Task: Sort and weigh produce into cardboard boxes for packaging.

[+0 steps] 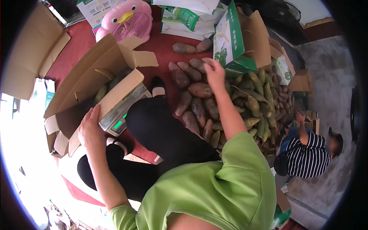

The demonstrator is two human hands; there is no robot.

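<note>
My right hand (215, 74) reaches forward, its fingers curled over the end of a reddish-brown elongated tuber (197, 65). Similar tubers (199, 90) lie around it on the red floor covering. My left hand (90, 127) rests against the near flap of an open cardboard box (122, 92), fingers stretched along it. A few tubers (101, 94) show in the box's shadowed inside. Under the box's near side is a scale (115, 123) with a lit green display.
Greener tubers (255, 96) form a large heap at right. Beyond stand a green-and-white carton (229, 42), a pink bird-shaped plastic item (128, 21) and flat printed packaging (186, 17). A person in a striped shirt (308, 155) is at far right. My legs (165, 132) are between box and tubers.
</note>
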